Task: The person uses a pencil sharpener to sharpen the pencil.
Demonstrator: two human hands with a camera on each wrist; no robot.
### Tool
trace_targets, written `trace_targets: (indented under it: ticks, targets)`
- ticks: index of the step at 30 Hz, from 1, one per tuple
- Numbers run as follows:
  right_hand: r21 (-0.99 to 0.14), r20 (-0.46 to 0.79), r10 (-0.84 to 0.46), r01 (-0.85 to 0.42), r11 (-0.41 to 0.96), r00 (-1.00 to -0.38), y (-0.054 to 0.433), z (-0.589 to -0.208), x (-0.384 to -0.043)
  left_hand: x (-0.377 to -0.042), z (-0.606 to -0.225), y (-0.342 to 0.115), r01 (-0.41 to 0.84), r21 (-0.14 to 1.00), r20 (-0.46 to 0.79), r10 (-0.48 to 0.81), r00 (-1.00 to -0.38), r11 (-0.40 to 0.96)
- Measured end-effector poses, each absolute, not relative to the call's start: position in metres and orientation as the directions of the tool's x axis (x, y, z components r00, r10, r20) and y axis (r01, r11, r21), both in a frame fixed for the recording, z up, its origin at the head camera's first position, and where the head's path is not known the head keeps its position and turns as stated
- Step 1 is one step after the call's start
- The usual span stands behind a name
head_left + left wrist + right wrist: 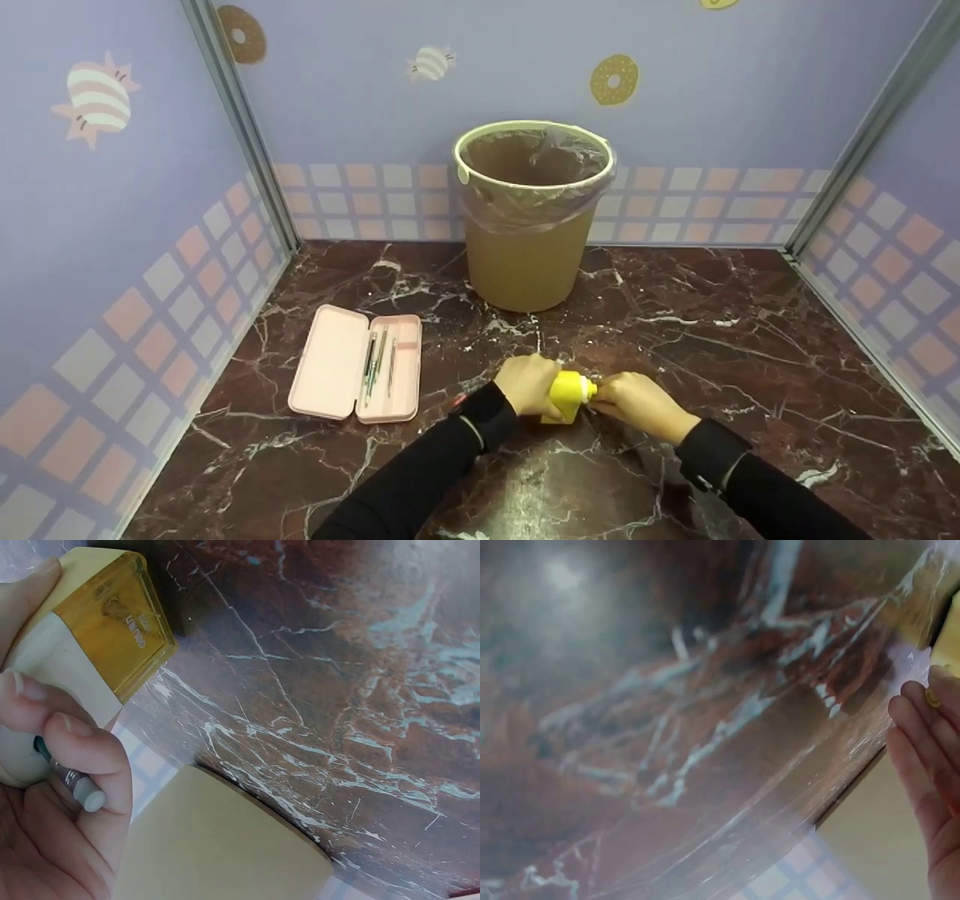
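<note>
A yellow and white pencil sharpener [564, 396] with a clear yellow shavings box is low over the marbled table. My left hand [529, 384] grips its body from the left. In the left wrist view a pencil [79, 787] sticks out of the sharpener's white face, its pale eraser end outward, with the left fingers curled close around it. On the other side my right hand [637, 401] pinches the small yellow crank knob [932, 698] between thumb and fingers. The pencil's tip is hidden inside the sharpener.
An open pink pencil case [330, 360] with several pencils lies on the left. At the back stands a tan waste bin [525, 255] lined with a clear bag. A small red item [459, 400] shows beside the left cuff. Patterned panels [360, 105] enclose the table.
</note>
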State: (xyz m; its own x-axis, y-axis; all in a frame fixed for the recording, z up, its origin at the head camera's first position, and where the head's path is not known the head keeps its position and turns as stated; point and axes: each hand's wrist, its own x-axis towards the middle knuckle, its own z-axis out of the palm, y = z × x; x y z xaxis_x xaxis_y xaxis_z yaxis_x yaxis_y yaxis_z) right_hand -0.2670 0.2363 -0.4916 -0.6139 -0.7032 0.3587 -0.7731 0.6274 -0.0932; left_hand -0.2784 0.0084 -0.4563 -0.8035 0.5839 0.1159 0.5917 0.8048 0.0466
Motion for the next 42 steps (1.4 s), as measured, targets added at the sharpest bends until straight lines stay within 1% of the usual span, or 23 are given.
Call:
trace_targets:
  ticks: [3,9,16,25,29,35,38,42]
  targets:
    - [-0.09,0.356,-0.719,-0.788,0.609,-0.597,0.237,-0.492,-0.264,-0.28,-0.456,0.009,0.588,0.045,0.112,0.581,-0.806,0.807]
    - [-0.075,0.358,-0.728,-0.795,0.601,-0.584,0.237,-0.492,-0.259,-0.281,-0.457,0.009,0.582,0.049,0.118,0.574,-0.81,0.811]
    - [-0.047,0.387,-0.739,-0.813,0.581,-0.551,0.238,-0.489,-0.25,-0.28,-0.455,0.011,0.591,0.048,0.134,0.581,-0.803,0.805]
    - [-0.053,0.414,-0.752,-0.839,0.542,-0.512,0.237,-0.489,-0.243,-0.279,-0.454,0.01,0.592,0.051,0.125,0.583,-0.803,0.805]
    - [-0.066,0.411,-0.748,-0.835,0.546,-0.521,0.238,-0.489,-0.241,-0.28,-0.456,0.012,0.584,0.055,0.113,0.576,-0.809,0.81]
    - [-0.113,0.393,-0.736,-0.823,0.557,-0.552,0.239,-0.485,-0.234,-0.28,-0.456,0.014,0.566,0.039,0.108,0.56,-0.822,0.823]
    - [-0.11,0.38,-0.738,-0.82,0.562,-0.557,0.239,-0.48,-0.231,-0.28,-0.455,0.014,0.561,0.033,0.106,0.555,-0.825,0.827]
    - [-0.094,0.369,-0.75,-0.825,0.557,-0.549,0.24,-0.473,-0.228,-0.279,-0.455,0.014,0.567,0.027,0.103,0.562,-0.821,0.824]
